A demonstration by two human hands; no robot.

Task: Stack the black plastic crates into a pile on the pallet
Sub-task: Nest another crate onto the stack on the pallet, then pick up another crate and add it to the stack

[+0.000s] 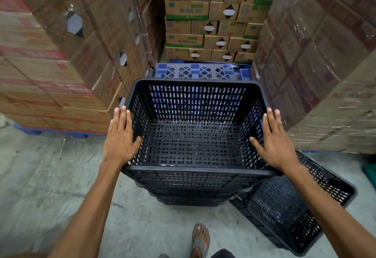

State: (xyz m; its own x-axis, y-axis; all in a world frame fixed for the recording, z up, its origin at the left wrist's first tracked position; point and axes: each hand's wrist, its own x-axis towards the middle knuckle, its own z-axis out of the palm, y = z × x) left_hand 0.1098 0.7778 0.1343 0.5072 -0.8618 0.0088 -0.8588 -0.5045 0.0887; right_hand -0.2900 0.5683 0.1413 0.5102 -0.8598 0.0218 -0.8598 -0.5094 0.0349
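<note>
A black perforated plastic crate [195, 139] tops a nested pile of several like crates [193, 190] in front of me. My left hand [120, 137] lies flat against the crate's left rim, thumb hooked inside the wall. My right hand [274, 139] presses the right rim the same way, fingers extended. Beyond the crate lies a blue plastic pallet [195, 71]; whether the pile rests on it or on the floor cannot be told. Another black crate [293, 206] lies tilted on the concrete floor at the lower right.
Tall shrink-wrapped stacks of cardboard boxes wall in the left [61, 64] and right [325, 64]. More boxes [211, 19] stand behind the pallet. My sandalled foot [200, 239] is on the grey concrete floor [50, 176]. A green object [371, 173] shows at the right edge.
</note>
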